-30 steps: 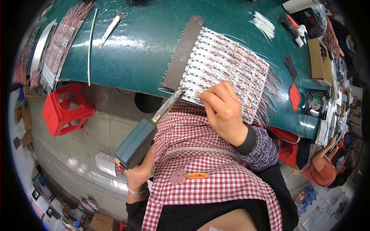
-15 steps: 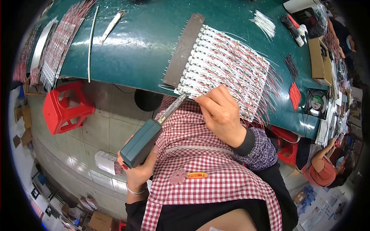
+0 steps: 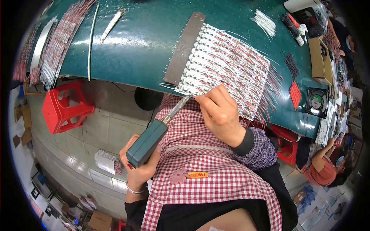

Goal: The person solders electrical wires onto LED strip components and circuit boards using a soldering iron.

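A green soldering gun (image 3: 146,144) with a metal barrel is gripped in my left hand (image 3: 140,165). Its tip reaches the near edge of a white circuit board panel (image 3: 216,65) covered in rows of thin red, white and dark wires. My right hand (image 3: 221,115) is closed in a pinch by that tip, at the panel's near corner; what sits between the fingertips is too small to make out. Along the panel's left side lies a flat brown strip (image 3: 185,50), with short wire ends poking out beyond it.
Bundles of white wires (image 3: 264,22), black wires (image 3: 291,66) and red wires (image 3: 295,95) lie right of the panel, near a small fan (image 3: 317,102) and a cardboard box (image 3: 320,61). More wired panels (image 3: 63,42) lie far left. A red stool (image 3: 67,107) stands below the table.
My left hand and the soldering gun have shifted slightly right, bringing the tip closer to my right fingertips. The right hand has barely moved, still pinched.
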A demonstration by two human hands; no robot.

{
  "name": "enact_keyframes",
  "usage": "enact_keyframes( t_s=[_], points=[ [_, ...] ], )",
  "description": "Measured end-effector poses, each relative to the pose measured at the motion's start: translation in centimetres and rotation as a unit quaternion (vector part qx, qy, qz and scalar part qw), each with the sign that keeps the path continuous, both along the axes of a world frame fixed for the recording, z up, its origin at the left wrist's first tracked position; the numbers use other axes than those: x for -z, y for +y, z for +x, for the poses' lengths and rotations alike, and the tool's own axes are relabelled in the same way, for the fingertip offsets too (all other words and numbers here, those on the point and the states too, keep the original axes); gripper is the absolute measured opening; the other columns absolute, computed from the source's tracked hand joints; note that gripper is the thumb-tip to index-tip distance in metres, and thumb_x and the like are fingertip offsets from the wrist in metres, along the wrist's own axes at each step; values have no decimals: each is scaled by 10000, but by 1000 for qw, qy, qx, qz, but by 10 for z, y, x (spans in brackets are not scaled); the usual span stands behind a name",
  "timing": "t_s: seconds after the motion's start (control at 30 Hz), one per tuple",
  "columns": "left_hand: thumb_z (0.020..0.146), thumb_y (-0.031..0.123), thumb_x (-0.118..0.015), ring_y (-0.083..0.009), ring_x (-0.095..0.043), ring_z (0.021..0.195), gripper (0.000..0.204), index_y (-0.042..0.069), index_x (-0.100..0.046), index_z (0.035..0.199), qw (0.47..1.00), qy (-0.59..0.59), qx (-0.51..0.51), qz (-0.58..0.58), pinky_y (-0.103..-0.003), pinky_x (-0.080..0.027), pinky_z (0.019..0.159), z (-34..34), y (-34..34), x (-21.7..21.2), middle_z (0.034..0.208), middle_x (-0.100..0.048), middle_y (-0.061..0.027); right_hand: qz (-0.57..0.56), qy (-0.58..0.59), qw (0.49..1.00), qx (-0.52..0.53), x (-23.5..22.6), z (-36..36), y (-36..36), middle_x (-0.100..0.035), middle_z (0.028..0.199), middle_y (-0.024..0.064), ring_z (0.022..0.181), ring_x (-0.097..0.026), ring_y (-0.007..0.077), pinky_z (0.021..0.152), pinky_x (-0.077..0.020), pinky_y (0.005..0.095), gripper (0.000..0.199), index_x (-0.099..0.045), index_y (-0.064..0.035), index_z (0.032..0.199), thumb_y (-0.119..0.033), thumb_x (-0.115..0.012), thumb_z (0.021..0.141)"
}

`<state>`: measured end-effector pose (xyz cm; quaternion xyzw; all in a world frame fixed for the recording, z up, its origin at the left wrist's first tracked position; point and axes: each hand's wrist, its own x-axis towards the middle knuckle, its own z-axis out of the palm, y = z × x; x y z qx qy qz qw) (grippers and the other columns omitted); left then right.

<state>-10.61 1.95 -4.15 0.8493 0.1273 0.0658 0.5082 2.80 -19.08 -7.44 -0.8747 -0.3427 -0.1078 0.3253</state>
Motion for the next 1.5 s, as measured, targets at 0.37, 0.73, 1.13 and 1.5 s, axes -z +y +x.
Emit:
enact_keyframes(
  t_s=[0.37,0.73,1.13,1.5],
  points=[
    [707,-35,-734,-161,-632,740,260,-63,-659,954,976,52,-150,-149,-267,-513,672,-25,2,11,880,-668,-86,-3,-12,1000,4,4,-1,-1,-491,773,77,733,-508,239,592,-450,350,214,-635,-10,880,52,-639,675],
    [828,-16,-553,-95,-428,495,364,-141,-543,1170,936,-334,-102,35,-204,-350,499,29,80,-88,936,-619,-186,51,2,997,57,-17,-8,-2,-501,776,84,740,-514,263,607,-430,377,153,-635,-22,837,62,-640,709],
    [869,43,-626,-131,-519,633,188,-92,-600,996,748,-118,-116,-643,-223,-415,525,216,117,-18,911,-620,-163,56,17,974,220,-87,39,-119,-582,769,105,724,-578,230,646,-457,319,129,-666,4,829,85,-686,731],
    [934,119,-575,-120,-514,594,234,-103,-582,1011,792,74,-11,-605,-213,-409,469,212,102,6,930,-589,-186,47,72,972,217,-75,90,-143,-576,763,114,709,-587,236,636,-464,313,85,-666,11,836,43,-684,760]
  ],
)
